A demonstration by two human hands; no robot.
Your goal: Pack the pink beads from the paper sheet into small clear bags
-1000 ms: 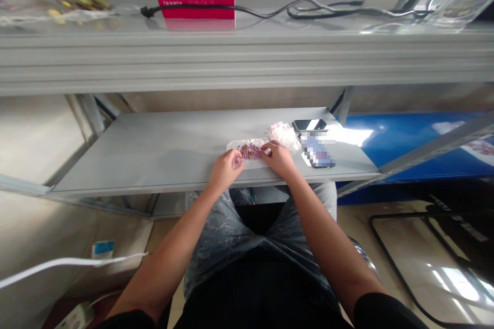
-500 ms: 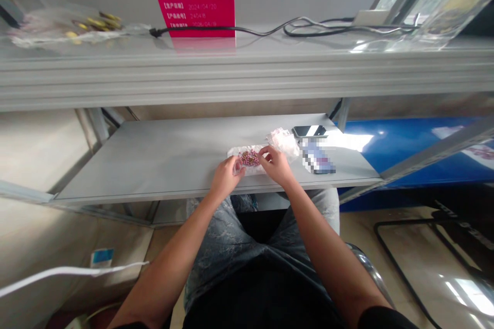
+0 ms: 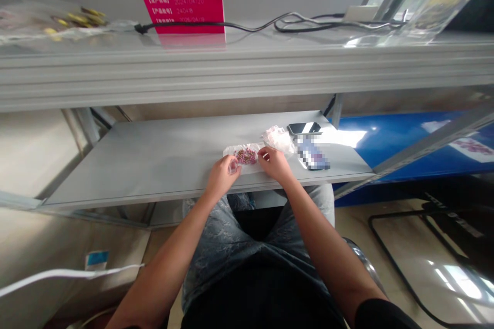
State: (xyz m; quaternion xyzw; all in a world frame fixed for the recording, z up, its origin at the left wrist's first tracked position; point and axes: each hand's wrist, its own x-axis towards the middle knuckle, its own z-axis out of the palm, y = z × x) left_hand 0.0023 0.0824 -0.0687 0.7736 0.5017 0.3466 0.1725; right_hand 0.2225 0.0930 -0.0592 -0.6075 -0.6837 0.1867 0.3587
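A small clear plastic bag (image 3: 245,156) with pink and brown beads inside lies near the front edge of a grey shelf (image 3: 162,154). My left hand (image 3: 222,177) pinches the bag's left end, fingers closed on it. At the bag's right end, my right hand (image 3: 273,162) has its fingertips closed on the plastic. Just behind my right hand sits a crumpled pile of empty clear bags (image 3: 278,137).
A dark phone (image 3: 304,128) and a blurred card-like item (image 3: 312,153) lie to the right on the shelf. Above, an upper shelf (image 3: 247,69) carries pink boxes (image 3: 181,2), a black cable (image 3: 247,23) and clear bags. A blue surface (image 3: 401,139) lies to the right.
Both hands stay on the bead bag with only small finger shifts. The head camera has tilted and shifted slightly, moving the whole scene in the frame.
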